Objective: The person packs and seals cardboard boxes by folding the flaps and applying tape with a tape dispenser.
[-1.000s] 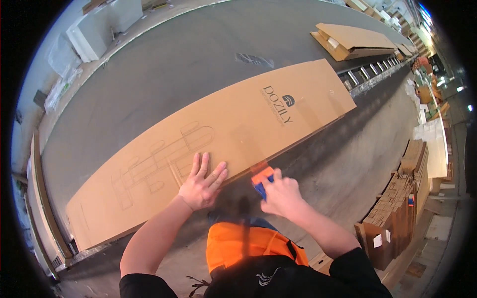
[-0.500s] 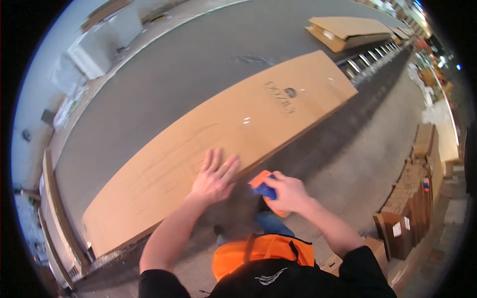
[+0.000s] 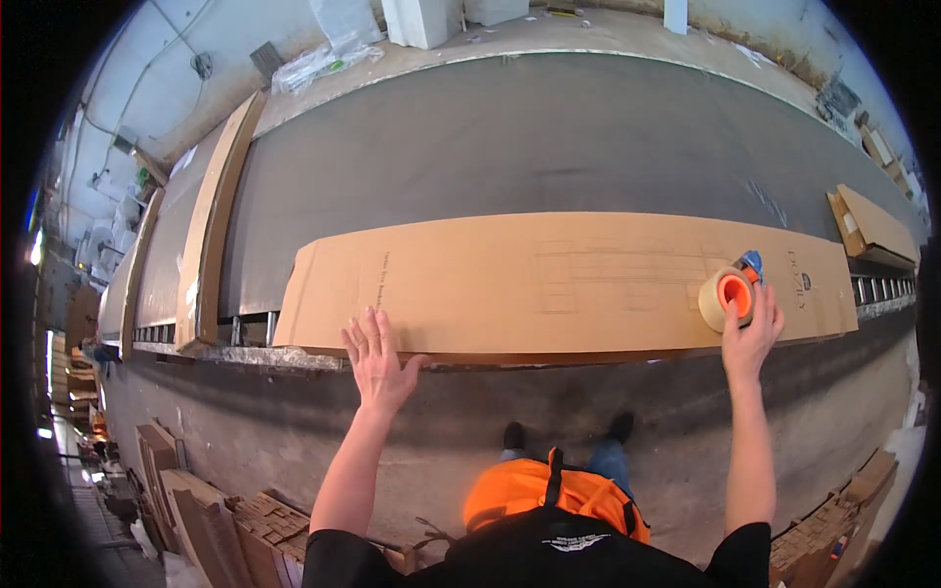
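Note:
A long, flat brown cardboard box (image 3: 470, 284) lies crosswise in front of me, with dark print on its top. My left hand (image 3: 380, 367) is at its front edge, left of the middle. The fingers are spread over the top near the edge, and nothing is held. In my right hand (image 3: 750, 338) is a tape dispenser (image 3: 715, 304) with an orange hub, a blue end and a roll of tan tape. It stands over the right part of the box; whether it touches the cardboard I cannot tell.
Under the box runs a wide dark conveyor belt (image 3: 549, 127), with metal rollers (image 3: 877, 290) along its near side. Other cardboard boxes stand on the line at left (image 3: 218, 225) and right (image 3: 872, 225). Cardboard stacks (image 3: 260, 519) are on the floor behind me.
My view has turned, so the slanting box now runs across. My left hand has shifted toward the box's left end. My right hand has brought the tape dispenser from beside the box over its right part.

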A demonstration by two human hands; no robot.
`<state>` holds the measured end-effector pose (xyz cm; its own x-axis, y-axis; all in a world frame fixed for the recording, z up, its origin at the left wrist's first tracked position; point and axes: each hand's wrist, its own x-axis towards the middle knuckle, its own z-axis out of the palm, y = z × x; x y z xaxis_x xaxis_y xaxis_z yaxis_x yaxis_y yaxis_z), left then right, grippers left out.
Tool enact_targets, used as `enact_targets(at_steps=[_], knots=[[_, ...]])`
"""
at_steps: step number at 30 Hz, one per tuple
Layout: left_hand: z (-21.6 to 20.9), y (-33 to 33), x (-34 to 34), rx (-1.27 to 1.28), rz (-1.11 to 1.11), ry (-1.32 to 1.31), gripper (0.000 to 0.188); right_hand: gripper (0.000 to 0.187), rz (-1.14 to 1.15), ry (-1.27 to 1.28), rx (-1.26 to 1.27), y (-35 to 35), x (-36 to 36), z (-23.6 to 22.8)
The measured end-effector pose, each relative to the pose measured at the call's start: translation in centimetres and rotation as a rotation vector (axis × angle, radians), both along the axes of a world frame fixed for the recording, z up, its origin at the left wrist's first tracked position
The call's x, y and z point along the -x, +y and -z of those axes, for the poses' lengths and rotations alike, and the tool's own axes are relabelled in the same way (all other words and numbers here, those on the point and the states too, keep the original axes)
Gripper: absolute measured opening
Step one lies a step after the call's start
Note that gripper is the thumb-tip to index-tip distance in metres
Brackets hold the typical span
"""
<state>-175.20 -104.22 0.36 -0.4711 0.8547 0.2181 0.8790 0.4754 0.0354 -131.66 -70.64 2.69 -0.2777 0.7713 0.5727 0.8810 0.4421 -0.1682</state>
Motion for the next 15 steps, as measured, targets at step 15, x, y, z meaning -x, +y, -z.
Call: enact_targets(at_steps=[15], knots=[[1.6, -2.5, 2.8, 0.080, -0.119, -0.135, 0.094, 0.096, -1.187, -0.418, 0.443, -15.6, 31.1, -0.7]])
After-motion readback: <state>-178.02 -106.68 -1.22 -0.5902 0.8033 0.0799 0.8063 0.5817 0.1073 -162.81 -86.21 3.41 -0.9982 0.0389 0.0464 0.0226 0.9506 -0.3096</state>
